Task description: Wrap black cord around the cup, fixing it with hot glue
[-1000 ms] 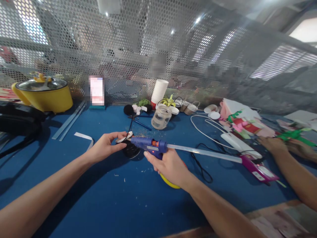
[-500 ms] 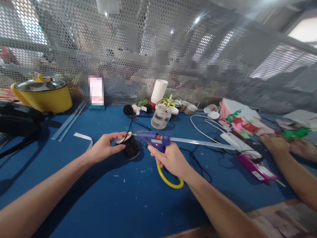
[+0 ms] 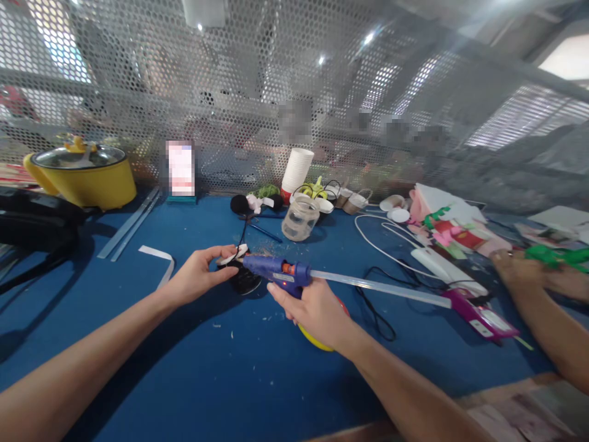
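My right hand (image 3: 317, 310) grips a blue hot glue gun (image 3: 275, 272) with a long clear glue stick (image 3: 381, 285) sticking out of its back; its nozzle points left. My left hand (image 3: 197, 276) pinches a small white piece (image 3: 231, 256) that sits on top of a black spool of cord (image 3: 243, 279), right at the gun's nozzle. A thin black cord (image 3: 242, 230) rises from the spool. A yellow loop (image 3: 313, 337) shows under my right hand.
A yellow pot (image 3: 80, 175) and a black bag (image 3: 32, 224) stand at the left. At the back are a stack of white cups (image 3: 297, 169) and a clear jar (image 3: 300, 218). Another person's hands (image 3: 529, 273) work at the right beside paper crafts (image 3: 448, 224), white cable (image 3: 391, 242) and a purple tool (image 3: 478, 316).
My right hand first lifted the glue gun up and right, then brought its nozzle back down to the white piece. The left hand stayed on the spool.
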`<state>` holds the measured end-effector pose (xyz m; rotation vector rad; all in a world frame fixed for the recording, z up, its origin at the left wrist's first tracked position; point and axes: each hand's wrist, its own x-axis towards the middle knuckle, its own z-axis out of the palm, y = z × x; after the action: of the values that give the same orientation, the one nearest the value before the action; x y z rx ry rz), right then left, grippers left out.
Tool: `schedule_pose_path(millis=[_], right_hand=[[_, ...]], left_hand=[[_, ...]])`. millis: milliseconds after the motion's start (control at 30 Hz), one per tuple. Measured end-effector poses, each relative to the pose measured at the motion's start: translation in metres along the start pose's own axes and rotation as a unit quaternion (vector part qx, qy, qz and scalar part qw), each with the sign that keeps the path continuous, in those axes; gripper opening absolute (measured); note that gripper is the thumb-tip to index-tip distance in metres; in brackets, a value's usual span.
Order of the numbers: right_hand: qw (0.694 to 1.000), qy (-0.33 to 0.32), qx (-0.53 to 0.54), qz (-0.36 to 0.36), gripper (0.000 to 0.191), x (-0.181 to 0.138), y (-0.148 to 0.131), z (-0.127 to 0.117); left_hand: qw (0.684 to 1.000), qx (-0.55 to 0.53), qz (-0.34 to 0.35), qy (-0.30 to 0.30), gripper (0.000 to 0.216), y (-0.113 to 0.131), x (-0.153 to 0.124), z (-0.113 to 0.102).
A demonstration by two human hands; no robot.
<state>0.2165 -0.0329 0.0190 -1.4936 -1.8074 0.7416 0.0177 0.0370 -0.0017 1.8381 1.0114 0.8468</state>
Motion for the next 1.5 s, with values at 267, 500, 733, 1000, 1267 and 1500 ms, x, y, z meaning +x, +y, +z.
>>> schedule_pose_path(millis=[267,500,733,1000,1267,1500], right_hand=[[1.0,-0.01,0.016,0.003,0.018,-0.001,-0.002,0.0],[0.998,-0.026,0.043,0.042,0.025,0.006,0.001,-0.01],[0.998,-0.012,0.037,0.053,0.023,0.013,0.004,-0.013],[0.987,-0.029,0.147,0.056,0.019,0.018,0.01,-0.017],[0.957,0.116,0.257,0.07,0.021,0.05,0.017,-0.048],[0.945,0.137,0.244,0.171,0.025,0.11,0.027,-0.079]], left_hand=[[1.0,0.008,0.008,0.011,0.015,0.0,0.0,0.001],[1.0,-0.002,0.016,-0.006,0.014,-0.001,0.001,-0.001],[1.0,0.012,0.008,-0.009,0.015,0.001,0.001,-0.001],[1.0,0.02,0.02,-0.012,0.015,-0.001,0.001,-0.001],[1.0,0.014,0.008,0.005,0.016,0.001,0.0,-0.001],[1.0,0.023,0.014,-0.003,0.015,0.004,-0.001,-0.001]])
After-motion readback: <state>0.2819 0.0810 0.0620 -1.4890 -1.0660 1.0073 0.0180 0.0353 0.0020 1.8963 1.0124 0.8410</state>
